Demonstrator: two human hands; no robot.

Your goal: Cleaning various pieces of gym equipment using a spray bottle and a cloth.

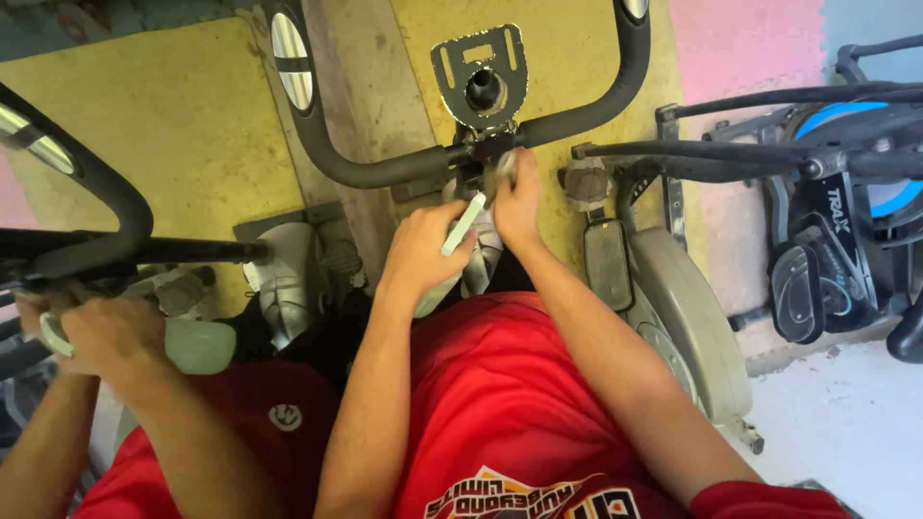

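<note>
Left hand: centre of the frame, fingers curled narrow around a slim pale-green tool that slants up to the right out of the fist.
Right hand: just right of the left hand, fingertips pressed to the black clamp under the bracket; whether the fingers pinch anything cannot be told.
Pale-green tool: centre of the frame, its upper end close to the right hand's thumb, just below the clamp.
Bracket: grey metal plate with a round hole and slots, top centre, standing above the clamp.
Handlebar: black padded bar curving from the upper left down to the clamp, then up again at the upper right; silver sensor plates sit on both arms.
Exercise bike body: beige housing at the right centre, with a black pedal beside it.
Second machine: black and blue frame at the far right.
Co-worker's hands: lower left, 2 hands in a red sleeve's reach, gripping a pale-green piece on another bike.
Floor: yellow and pink mats at the top, grey at the lower right.
</note>
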